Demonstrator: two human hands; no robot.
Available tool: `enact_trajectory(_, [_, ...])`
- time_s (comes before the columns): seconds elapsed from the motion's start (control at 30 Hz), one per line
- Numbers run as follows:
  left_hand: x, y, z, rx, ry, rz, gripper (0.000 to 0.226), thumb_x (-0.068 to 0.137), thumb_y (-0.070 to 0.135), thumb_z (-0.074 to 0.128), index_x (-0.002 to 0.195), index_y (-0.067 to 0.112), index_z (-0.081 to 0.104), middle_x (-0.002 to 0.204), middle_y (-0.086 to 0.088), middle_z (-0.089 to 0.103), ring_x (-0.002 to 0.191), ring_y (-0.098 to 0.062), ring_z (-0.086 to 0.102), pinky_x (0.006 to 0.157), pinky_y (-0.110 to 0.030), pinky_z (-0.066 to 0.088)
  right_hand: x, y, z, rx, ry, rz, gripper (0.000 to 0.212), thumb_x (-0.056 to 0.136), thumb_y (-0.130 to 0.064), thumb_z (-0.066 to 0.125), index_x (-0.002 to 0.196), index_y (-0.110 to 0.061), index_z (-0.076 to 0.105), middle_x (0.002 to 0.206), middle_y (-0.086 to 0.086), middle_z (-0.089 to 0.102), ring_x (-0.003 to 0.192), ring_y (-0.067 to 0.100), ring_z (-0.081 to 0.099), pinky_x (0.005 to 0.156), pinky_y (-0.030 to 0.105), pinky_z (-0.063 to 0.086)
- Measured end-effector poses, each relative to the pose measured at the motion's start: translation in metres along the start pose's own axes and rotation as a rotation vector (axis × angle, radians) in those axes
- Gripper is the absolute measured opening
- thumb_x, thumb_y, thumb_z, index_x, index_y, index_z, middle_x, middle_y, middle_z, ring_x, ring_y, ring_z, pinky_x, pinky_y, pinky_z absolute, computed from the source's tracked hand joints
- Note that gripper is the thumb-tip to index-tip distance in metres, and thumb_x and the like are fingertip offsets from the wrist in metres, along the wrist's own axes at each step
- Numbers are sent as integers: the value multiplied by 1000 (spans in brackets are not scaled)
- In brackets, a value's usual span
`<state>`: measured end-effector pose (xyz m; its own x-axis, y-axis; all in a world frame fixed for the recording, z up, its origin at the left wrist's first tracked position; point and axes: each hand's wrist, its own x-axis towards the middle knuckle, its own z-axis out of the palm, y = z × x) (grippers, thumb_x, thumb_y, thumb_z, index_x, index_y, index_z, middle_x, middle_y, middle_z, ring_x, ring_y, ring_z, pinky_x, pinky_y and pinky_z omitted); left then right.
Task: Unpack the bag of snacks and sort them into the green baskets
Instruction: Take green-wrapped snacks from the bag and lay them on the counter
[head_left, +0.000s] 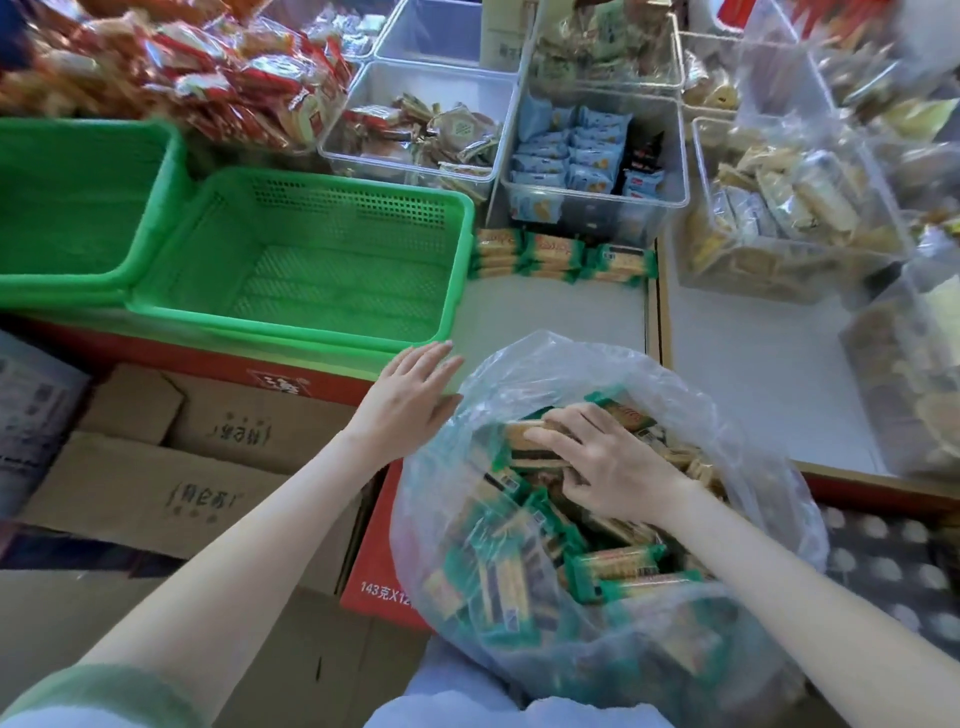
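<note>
- White table (550, 317) carries clear bins (592, 208) of wrapped snacks at the back.
- Two green baskets (337, 218) sit side by side on its left.
- Clear plastic bag (561, 364), full of snacks, sits nearest the person.
- Left grip (410, 400), fingers straight, touches the bag's rim.
- Right grip (608, 462), inside the bag, curls round biscuit packets (519, 434).

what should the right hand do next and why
Probably lift the biscuit packs that the right hand grips out of the bag and carry them to the near green basket, which holds nothing yet; the left hand lies open at the bag's edge.
</note>
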<state>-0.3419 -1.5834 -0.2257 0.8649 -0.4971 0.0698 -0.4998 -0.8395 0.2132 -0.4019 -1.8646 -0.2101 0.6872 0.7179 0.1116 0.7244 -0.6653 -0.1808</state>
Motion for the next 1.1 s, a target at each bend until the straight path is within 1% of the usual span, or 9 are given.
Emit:
enact_trajectory(0.13, [29,-29,-9,21,56,-92,46,90,18,64,132,0,55,141,-25,47,130,-42,45,110,-52,30,12,22,-40,45,-67,-27,54,72,-11,51,126,-13,53,117,6,51,111,24,45,104,28,35])
enact_trajectory(0.3, [79,-45,-16,-16,54,-70,43,88,14,64,127,-3,58,138,-28,48,127,-45,46,107,-55,34,32,56,-93,92,-187,94,48,76,-17,49,123,-17,58,113,1,51,114,15,39,97,19,35])
enact_trajectory(0.47, [125,-54,-13,-41,8,-73,46,84,11,66,127,-2,58,139,-30,46,128,-46,44,108,-53,33,71,96,-115,87,-17,166,48,78,-11,58,126,-11,57,117,7,51,115,20,38,100,22,31])
enact_trajectory(0.6, [146,-65,0,-27,-60,-179,56,97,26,50,147,7,34,157,-21,19,145,-35,17,118,-42,10,122,128,-61,95,31,171,50,76,-3,68,125,-7,57,120,14,53,114,23,37,98,31,36])
enact_trajectory(0.67, [150,-72,7,-57,-101,-231,59,100,35,41,152,12,24,160,-17,12,147,-31,10,118,-41,6,146,141,-27,141,19,220,50,73,1,70,122,-3,60,117,17,56,112,23,36,97,34,37])
enact_trajectory(0.8, [150,-82,18,-129,-122,-229,64,99,45,42,153,18,22,160,-15,14,147,-30,11,119,-42,7,186,161,31,238,-131,347,52,82,2,61,133,-3,50,130,18,49,122,27,31,106,37,32])
enact_trajectory(0.93, [149,-94,21,-136,-135,-221,77,87,66,30,152,26,24,159,-13,18,147,-28,13,119,-40,8,213,175,74,113,-421,371,52,96,-11,47,146,-16,35,149,14,33,135,31,26,105,43,34])
enact_trajectory(1.0, [150,-95,24,-159,-142,-210,83,81,69,22,152,25,26,159,-10,20,147,-26,13,119,-37,7,223,183,90,33,-444,363,51,99,-16,42,148,-24,33,149,12,33,134,31,31,101,41,37])
enact_trajectory(1.1, [153,-96,27,-194,-154,-213,86,79,68,21,152,23,26,158,-7,22,147,-23,13,119,-34,7,240,191,103,-45,-370,420,53,98,-10,40,148,-26,31,149,13,33,134,31,30,100,41,34])
